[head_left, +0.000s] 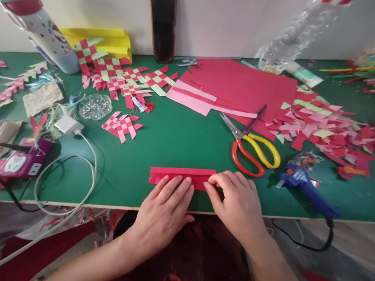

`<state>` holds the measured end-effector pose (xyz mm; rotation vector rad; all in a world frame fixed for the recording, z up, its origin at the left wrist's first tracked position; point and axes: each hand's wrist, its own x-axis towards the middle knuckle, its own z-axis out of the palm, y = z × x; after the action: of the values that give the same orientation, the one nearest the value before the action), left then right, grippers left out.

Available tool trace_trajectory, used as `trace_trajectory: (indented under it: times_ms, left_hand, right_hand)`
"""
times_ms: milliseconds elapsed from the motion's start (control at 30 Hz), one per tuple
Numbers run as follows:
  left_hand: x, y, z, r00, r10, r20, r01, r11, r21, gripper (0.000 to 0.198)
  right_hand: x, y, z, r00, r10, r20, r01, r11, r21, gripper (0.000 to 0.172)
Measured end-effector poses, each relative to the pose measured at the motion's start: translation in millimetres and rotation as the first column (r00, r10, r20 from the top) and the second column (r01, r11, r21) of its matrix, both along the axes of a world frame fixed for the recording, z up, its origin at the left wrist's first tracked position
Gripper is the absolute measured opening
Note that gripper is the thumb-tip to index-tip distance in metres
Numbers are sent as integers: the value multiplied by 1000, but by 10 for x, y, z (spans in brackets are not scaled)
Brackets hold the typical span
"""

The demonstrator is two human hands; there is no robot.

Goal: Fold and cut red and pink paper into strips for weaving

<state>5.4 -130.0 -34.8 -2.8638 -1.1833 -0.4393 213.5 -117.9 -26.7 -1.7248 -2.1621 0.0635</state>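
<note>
A folded strip of red paper (183, 170) lies on the green tabletop near its front edge, with a crease running lengthwise. My left hand (170, 207) rests flat on the paper's left and middle part, fingers stretched out. At the right end, my right hand (236, 201) has thumb and curled fingers closed on the paper's edge. Scissors (239, 138) with one red and one yellow handle lie open just beyond my right hand. Behind them are large red sheets (235, 84) with pink strips (193, 99) on top.
Woven paper fish (121, 125) lie at the back left, near a bottle (47, 36) and a bead dish (95, 107). A white cable (94, 165) loops at left. Paper scraps (319, 125) and a blue glue gun (308, 185) are at right. A phone (164, 27) leans on the wall.
</note>
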Motion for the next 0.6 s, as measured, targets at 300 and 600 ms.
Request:
trace_trajectory:
  times_ms: [300, 600]
  left_hand:
    - [-23, -96, -55, 996, 82, -44, -83, 996, -20, 55]
    - [-39, -69, -52, 995, 67, -75, -69, 997, -27, 58]
  right_hand:
    - [-15, -18, -4, 999, -13, -32, 14, 999, 29, 16]
    - [134, -51, -42, 986, 26, -167, -15, 998, 64, 8]
